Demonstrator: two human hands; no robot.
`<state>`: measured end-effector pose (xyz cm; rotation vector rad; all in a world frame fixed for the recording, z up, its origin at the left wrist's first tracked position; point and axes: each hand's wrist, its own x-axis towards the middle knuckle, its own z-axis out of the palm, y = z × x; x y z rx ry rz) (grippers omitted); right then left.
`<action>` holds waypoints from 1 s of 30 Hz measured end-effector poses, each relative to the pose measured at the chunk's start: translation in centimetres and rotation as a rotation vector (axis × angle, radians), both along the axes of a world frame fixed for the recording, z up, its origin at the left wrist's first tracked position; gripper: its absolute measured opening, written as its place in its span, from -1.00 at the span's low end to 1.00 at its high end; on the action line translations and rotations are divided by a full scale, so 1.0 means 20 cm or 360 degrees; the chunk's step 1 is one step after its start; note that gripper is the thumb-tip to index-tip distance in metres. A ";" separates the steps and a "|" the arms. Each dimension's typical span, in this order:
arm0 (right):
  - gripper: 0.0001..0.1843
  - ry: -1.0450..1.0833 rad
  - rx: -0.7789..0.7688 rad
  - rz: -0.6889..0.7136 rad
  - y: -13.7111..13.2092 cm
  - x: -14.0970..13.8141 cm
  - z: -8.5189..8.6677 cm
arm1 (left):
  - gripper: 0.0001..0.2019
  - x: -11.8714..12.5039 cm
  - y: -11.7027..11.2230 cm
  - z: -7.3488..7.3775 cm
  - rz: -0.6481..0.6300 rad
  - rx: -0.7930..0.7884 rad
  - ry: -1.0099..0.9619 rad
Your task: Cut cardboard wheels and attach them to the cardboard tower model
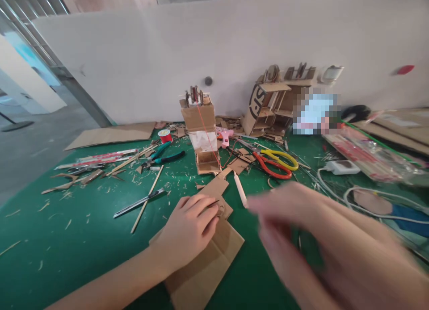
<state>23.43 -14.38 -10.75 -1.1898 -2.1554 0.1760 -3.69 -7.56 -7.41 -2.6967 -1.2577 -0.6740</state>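
Observation:
My left hand [192, 227] rests with curled fingers on a small cardboard piece [225, 208], pressing it down. A thin dark sliver shows by its fingertips; what it belongs to I cannot make out. Beneath this hand lies a larger folded cardboard sheet [204, 270]. My right hand [301, 225] is raised at the right, smeared by motion, thumb and forefinger close together. By its fingertips a white pen-like stick [240, 189] lies on the table; whether they touch is unclear. Ahead stands a cardboard model [201, 115] with a red thread running down from its top.
On the green table [83, 238] lie a utility knife [139, 203] across a wooden stick [147, 198], teal-handled pliers [164, 156], red-and-yellow-handled scissors [273, 165], a pink glue gun [225, 138] and a thread spool [165, 136]. A cardboard shelf structure [264, 106] and white charger [342, 167] stand right.

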 end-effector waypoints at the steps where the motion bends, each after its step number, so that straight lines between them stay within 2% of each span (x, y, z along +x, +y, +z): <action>1: -0.57 -0.0045 -0.0031 -0.0051 0.13 -0.07 0.13 | -0.79 0.00 0.00 0.00 0.0001 0.0056 0.0064; 2: -0.55 -0.0226 -0.0129 -0.0184 0.26 -0.14 0.22 | -0.79 0.00 0.00 0.00 0.0002 0.0105 0.0135; 4: -0.53 -0.0590 -0.0318 -0.0497 0.45 -0.25 0.33 | -0.78 0.00 0.00 -0.01 -0.0008 0.0137 0.0270; 6: -0.53 -0.0797 -0.0476 -0.0560 0.56 -0.32 0.33 | -0.76 0.00 0.00 -0.02 -0.0060 0.0113 0.0310; 9: -0.59 -0.0819 -0.0620 -0.0502 0.60 -0.35 0.26 | -0.73 0.00 0.01 -0.03 -0.0103 0.0058 0.0249; 12: -0.60 -0.0458 -0.0564 -0.0397 0.59 -0.33 0.22 | -0.73 -0.01 0.02 -0.04 -0.0102 -0.0013 0.0190; 14: -0.64 0.0006 -0.0601 -0.0166 0.59 -0.33 0.22 | -0.73 -0.01 0.02 -0.04 -0.0111 -0.0072 0.0152; 17: -0.68 0.0936 -0.1002 0.0272 0.59 -0.33 0.24 | -0.70 -0.02 0.01 -0.04 -0.0121 -0.0120 0.0116; 19: -0.80 0.1415 -0.1227 0.0389 0.59 -0.33 0.23 | -0.67 -0.02 0.00 -0.04 -0.0127 -0.0131 0.0113; 20: -0.86 0.1529 -0.1273 0.0396 0.59 -0.33 0.22 | -0.67 -0.02 0.00 -0.04 -0.0132 -0.0138 0.0114; 22: -0.80 0.1519 -0.1311 0.0413 0.60 -0.32 0.20 | -0.66 -0.02 0.00 -0.04 -0.0139 -0.0166 0.0111; 27: -0.54 0.1193 -0.1499 0.0437 0.60 -0.31 0.18 | -0.67 -0.04 0.01 -0.04 -0.0147 -0.0251 0.0037; 30: -0.59 0.1001 -0.1497 0.0372 0.62 -0.32 0.19 | -0.65 -0.04 0.02 -0.04 -0.0153 -0.0294 0.0016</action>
